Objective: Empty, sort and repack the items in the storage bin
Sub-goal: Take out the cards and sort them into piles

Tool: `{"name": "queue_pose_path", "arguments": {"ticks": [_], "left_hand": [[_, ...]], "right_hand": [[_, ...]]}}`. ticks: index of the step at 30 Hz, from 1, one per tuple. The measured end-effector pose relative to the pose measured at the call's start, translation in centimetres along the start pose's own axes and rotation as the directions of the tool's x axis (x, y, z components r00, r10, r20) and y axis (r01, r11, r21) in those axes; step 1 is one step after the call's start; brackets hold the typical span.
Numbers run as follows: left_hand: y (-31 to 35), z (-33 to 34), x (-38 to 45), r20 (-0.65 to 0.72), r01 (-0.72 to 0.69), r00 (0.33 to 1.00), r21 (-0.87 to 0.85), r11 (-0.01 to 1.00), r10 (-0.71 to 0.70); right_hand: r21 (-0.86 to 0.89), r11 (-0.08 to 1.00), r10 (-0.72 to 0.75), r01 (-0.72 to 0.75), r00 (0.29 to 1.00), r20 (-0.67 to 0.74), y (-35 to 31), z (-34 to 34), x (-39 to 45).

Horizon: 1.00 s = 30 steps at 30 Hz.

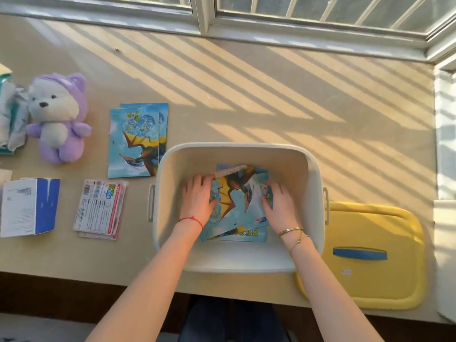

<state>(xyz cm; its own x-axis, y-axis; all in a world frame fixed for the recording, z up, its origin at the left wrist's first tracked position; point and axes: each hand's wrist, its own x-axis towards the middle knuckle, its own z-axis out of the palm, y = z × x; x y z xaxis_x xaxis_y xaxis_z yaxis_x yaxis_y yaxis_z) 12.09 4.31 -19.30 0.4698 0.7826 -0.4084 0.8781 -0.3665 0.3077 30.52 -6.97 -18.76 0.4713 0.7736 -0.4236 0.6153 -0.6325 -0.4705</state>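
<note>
While 2 hands (197, 197) (277, 203) press packets (234, 193), print stays unreadable.

hands in the bin
left hand (198, 198) and right hand (278, 206) press flat on the dinosaur packets (237, 203) inside the white storage bin (237, 150); yellow lid (370, 280) just beside.

no legible text, print too blurred
</note>
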Motion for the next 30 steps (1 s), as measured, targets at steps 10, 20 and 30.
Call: {"name": "queue_pose_path", "arguments": {"ticks": [10, 20, 30], "left_hand": [[0.3, -4.8, -1.8, -0.078, -0.016, 0.997, -0.216, 0.976, -0.001], [0.3, -8.7, -7.7, -0.184, 0.076, 0.961, -0.543, 0.836, -0.207], [-0.1, -8.2, -9.5, -0.094, 0.157, 0.94, -0.733, 0.662, -0.327]], "right_hand": [[0.024, 1.0, 0.016, -0.016, 1.0, -0.01, -0.3, -1.0, 0.1], [-0.082, 0.989, -0.108, 0.121, 0.984, 0.143, -1.9, -0.4, 1.3], [-0.313, 0.937, -0.109, 0.154, 0.982, 0.156, -2.4, 1.1, 3.0]]}}
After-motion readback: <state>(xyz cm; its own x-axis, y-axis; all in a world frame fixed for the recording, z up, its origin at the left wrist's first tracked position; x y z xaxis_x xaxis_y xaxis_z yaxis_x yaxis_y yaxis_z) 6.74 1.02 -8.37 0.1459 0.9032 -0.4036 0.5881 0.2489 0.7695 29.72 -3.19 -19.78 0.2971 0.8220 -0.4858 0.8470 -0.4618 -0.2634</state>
